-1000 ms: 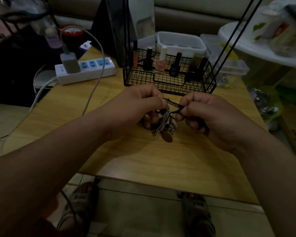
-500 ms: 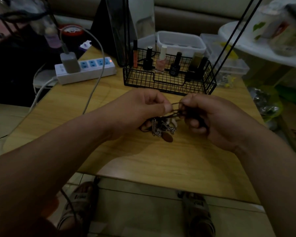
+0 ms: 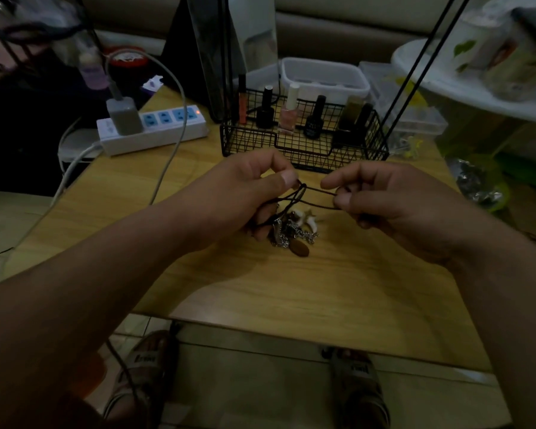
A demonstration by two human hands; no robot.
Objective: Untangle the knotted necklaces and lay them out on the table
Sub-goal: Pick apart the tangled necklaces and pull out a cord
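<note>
Black cord [image 3: 319, 191] pinched thumb-to-forefinger by left hand [image 3: 248, 193] and right hand [image 3: 381, 199], taut between the grips. Below left grip: tangle [image 3: 291, 233] of chains, pendants, over table [image 3: 322, 289].

The necklaces [image 3: 291, 230] form one knotted bunch at the middle of the bench [image 3: 322, 289]: a silver chain [image 3: 304, 233], a brown oval pendant [image 3: 300, 249] nearest, and pale tooth-shaped pendants [image 3: 310, 218] to the right. From the bunch a black cord [image 3: 319, 191] rises, with two strands stretched taut between the left hand [image 3: 245, 193] and the right hand [image 3: 381, 199].
</note>
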